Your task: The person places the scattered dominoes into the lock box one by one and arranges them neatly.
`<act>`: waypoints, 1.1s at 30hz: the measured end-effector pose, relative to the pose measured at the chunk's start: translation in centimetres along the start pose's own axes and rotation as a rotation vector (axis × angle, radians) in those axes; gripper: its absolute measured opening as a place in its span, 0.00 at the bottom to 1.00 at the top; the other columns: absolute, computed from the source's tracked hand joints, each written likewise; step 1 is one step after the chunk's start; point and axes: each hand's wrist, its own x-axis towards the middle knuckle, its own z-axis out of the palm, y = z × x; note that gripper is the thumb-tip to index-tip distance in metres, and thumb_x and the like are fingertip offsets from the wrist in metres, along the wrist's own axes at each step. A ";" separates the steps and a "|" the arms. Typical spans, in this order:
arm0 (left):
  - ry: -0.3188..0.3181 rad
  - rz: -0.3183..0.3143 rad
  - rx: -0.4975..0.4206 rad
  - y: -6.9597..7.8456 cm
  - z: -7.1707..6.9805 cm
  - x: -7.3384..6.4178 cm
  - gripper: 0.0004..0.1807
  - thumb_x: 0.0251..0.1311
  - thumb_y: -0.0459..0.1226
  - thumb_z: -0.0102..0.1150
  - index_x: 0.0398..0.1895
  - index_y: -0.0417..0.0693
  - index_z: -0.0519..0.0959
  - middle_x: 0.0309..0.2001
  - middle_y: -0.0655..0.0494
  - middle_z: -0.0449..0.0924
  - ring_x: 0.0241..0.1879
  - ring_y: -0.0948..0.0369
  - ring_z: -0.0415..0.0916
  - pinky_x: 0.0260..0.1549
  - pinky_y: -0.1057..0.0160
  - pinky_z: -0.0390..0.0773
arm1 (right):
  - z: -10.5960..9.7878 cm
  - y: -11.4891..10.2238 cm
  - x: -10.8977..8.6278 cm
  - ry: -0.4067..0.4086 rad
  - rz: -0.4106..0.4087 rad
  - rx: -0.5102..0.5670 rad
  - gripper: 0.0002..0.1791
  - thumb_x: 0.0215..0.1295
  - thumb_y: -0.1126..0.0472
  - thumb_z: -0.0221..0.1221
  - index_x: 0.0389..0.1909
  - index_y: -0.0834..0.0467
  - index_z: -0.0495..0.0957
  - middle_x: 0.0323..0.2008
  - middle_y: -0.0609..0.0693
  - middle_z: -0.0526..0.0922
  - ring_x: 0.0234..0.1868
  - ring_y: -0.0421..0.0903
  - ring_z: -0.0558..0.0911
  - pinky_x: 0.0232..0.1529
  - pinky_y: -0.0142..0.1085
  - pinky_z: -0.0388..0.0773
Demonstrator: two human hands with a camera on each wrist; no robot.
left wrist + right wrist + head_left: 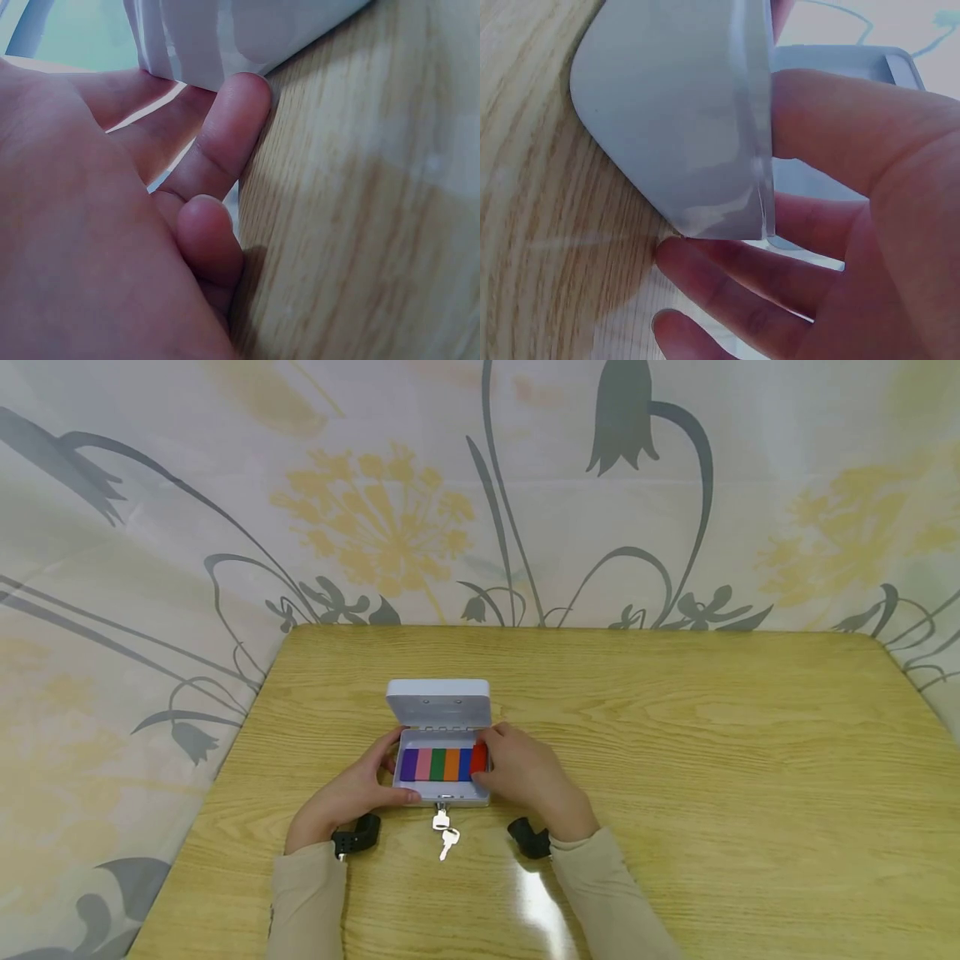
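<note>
A small white metal cash box (427,791) stands on the table with its lid (438,703) raised. Inside lies a row of coloured blocks: purple, pink, green (438,764), orange, blue and red. My left hand (363,787) grips the box's left side, thumb on the front corner and fingers at the back. At the right end of the row, my right hand (525,768) pinches the red block (478,757) between thumb and index finger. Its other fingers are outside the box (667,112), by the right wall. In the left wrist view, fingertips (244,105) touch the box's wall.
Two keys (449,840) hang from the lock at the box's front, over the wooden table (712,777). Black wrist cameras (358,835) sit on both wrists. Behind the table is a flower-patterned cloth (555,510).
</note>
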 end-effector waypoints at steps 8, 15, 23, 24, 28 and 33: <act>-0.014 0.000 -0.065 0.2 0.0 -0.1 0.56 0.40 0.42 0.71 0.69 0.62 0.43 0.53 0.47 0.65 0.47 0.53 0.64 0.47 0.55 0.64 | 0.3 -0.2 0.0 0.053 -0.012 -0.047 0.27 0.50 0.53 0.61 0.52 0.60 0.71 0.48 0.51 0.73 0.44 0.46 0.73 0.37 0.40 0.72; -0.009 -0.001 -0.044 0.3 -0.1 -0.1 0.56 0.39 0.43 0.71 0.69 0.61 0.44 0.51 0.48 0.65 0.46 0.54 0.64 0.48 0.55 0.63 | 0.4 -0.3 0.0 0.056 -0.022 -0.024 0.27 0.50 0.55 0.62 0.51 0.62 0.72 0.47 0.53 0.72 0.42 0.46 0.73 0.40 0.39 0.71; -0.013 -0.003 -0.051 0.3 -0.1 -0.1 0.56 0.40 0.43 0.71 0.69 0.60 0.43 0.52 0.47 0.65 0.47 0.54 0.64 0.48 0.55 0.64 | 0.5 -0.5 0.0 0.069 -0.008 -0.031 0.26 0.49 0.56 0.62 0.50 0.62 0.72 0.46 0.53 0.72 0.41 0.46 0.73 0.38 0.39 0.72; -0.012 -0.003 -0.041 0.3 -0.1 -0.1 0.56 0.40 0.43 0.71 0.69 0.60 0.43 0.52 0.48 0.65 0.47 0.54 0.64 0.48 0.55 0.63 | 0.5 -0.5 -0.1 0.067 -0.003 -0.035 0.26 0.49 0.56 0.62 0.50 0.62 0.72 0.47 0.53 0.72 0.41 0.46 0.73 0.37 0.40 0.72; 0.005 -0.004 0.001 0.3 -0.1 -0.2 0.56 0.39 0.45 0.71 0.69 0.58 0.44 0.51 0.48 0.65 0.46 0.54 0.63 0.48 0.55 0.61 | 0.5 -0.8 -0.2 0.056 0.016 -0.043 0.27 0.49 0.56 0.62 0.50 0.61 0.72 0.47 0.54 0.71 0.41 0.46 0.74 0.35 0.41 0.73; 0.015 -0.006 0.011 0.3 0.0 -0.2 0.56 0.38 0.45 0.71 0.69 0.59 0.45 0.48 0.48 0.66 0.45 0.54 0.63 0.47 0.55 0.61 | 0.6 -0.8 -0.2 0.068 0.016 -0.051 0.25 0.47 0.57 0.62 0.48 0.61 0.73 0.46 0.54 0.71 0.39 0.46 0.74 0.32 0.40 0.73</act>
